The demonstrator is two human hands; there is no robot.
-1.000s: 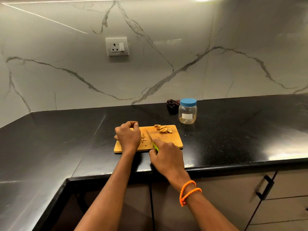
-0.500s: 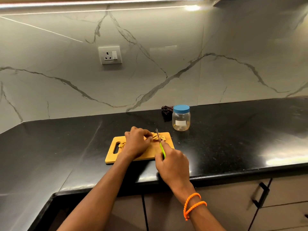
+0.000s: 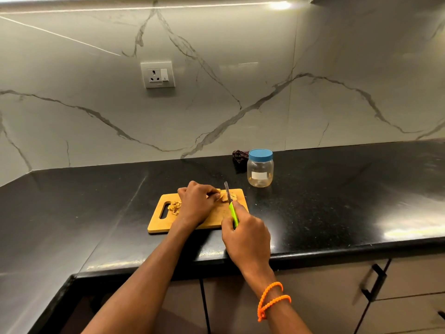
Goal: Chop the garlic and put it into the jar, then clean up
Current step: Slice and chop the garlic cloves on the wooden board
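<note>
Here the wooden cutting board (image 3: 190, 218) lies on the black countertop (image 3: 337, 201), near its front edge, and serves as the landmark for everything else. The person's left hand (image 3: 196, 204) rests on the middle of the board, fingers curled down and pinching the unchopped garlic pieces (image 3: 225, 196) at the board's far right corner. The right hand (image 3: 245, 237) sits at the board's near right corner, fingers wrapped tight round the green handle of a knife (image 3: 230, 206); the blade points away from the person and stands on edge just beside the left fingertips, against the garlic pieces. Whether the edge has entered the garlic cannot be told. A small heap of chopped garlic (image 3: 174, 206) lies on the left part of the board, between the left hand and the board's handle slot. Beyond the board's far right corner, a little apart from it, stands the clear jar (image 3: 260, 171), upright with its blue lid on. A dark crumpled object (image 3: 239, 156) lies just behind the jar, by the marble backsplash (image 3: 240, 104). A wall socket (image 3: 157, 74) is set in the backsplash above the board. Orange bracelets (image 3: 272, 300) circle the right wrist.
</note>
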